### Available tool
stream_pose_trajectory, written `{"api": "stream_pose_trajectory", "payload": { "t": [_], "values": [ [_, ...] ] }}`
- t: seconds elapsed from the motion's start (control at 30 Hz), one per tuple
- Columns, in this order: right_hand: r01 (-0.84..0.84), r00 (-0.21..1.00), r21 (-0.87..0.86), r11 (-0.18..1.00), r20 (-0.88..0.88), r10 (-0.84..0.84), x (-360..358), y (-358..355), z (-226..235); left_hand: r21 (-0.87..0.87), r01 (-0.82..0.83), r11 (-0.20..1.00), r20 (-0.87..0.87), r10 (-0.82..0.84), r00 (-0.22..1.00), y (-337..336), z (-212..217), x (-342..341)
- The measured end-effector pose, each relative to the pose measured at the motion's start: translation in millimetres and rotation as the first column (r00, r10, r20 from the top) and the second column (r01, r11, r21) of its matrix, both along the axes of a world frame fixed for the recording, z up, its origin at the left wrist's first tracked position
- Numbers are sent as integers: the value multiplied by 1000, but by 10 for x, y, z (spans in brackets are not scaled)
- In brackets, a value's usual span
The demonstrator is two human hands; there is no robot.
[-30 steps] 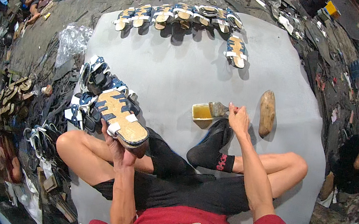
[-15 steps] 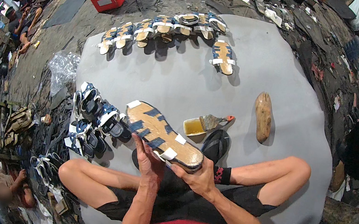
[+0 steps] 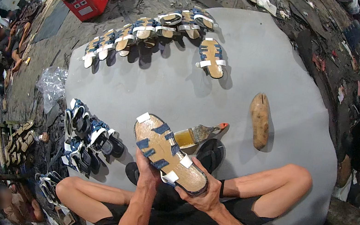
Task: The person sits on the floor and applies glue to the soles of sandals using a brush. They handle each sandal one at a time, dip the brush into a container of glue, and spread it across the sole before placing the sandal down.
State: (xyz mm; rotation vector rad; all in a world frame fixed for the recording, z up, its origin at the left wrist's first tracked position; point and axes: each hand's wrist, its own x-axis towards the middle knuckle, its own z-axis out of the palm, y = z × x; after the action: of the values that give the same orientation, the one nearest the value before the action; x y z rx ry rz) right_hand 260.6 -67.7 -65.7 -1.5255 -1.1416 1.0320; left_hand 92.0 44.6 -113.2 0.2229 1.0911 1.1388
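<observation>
Since a second ago, when the right hand [image 3: 202,194] reached toward the small yellow glue pot [image 3: 185,137] and the left hand [image 3: 148,173] alone held the work, both hands have closed on the tan-soled sandal with blue straps and white tabs [image 3: 168,152], now turned sole-up over the lap. Left fingers wrap the edge near the middle; right fingers cup the heel end at five o'clock. A brush with an orange handle [image 3: 205,132] rests across the pot at one o'clock from the sandal. Judging by the layout, a row of similar strapped sandals [image 3: 155,29] at twelve o'clock looks finished, while a dark heap of blue-and-white uppers [image 3: 87,138] at nine o'clock seems left to do. A wooden shoe last [image 3: 259,120] lies at two o'clock on the grey mat [image 3: 156,85].
</observation>
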Motion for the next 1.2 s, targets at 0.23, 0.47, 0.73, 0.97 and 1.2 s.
{"api": "stream_pose_trajectory", "payload": {
  "t": [0.23,0.47,0.73,0.97,1.2],
  "values": [
    [185,945,-141,973,-246,-215,147,-245,-207,320,345,882,87,-390,917,2146,-422,-141],
    [192,948,-160,968,-224,-225,96,10,-235,-2,476,879,-252,-461,851,3902,-1987,441],
    [183,968,-161,970,-142,-207,90,25,-282,15,470,882,-788,-279,548,4254,-2098,1056],
    [210,878,-137,968,-409,-248,-5,34,-284,76,323,943,-405,-266,875,3697,-1525,440],
    [-194,228,-77,978,-973,-31,253,-213,-128,194,-360,913,-292,404,867,1415,-583,-421]
  ]
}}
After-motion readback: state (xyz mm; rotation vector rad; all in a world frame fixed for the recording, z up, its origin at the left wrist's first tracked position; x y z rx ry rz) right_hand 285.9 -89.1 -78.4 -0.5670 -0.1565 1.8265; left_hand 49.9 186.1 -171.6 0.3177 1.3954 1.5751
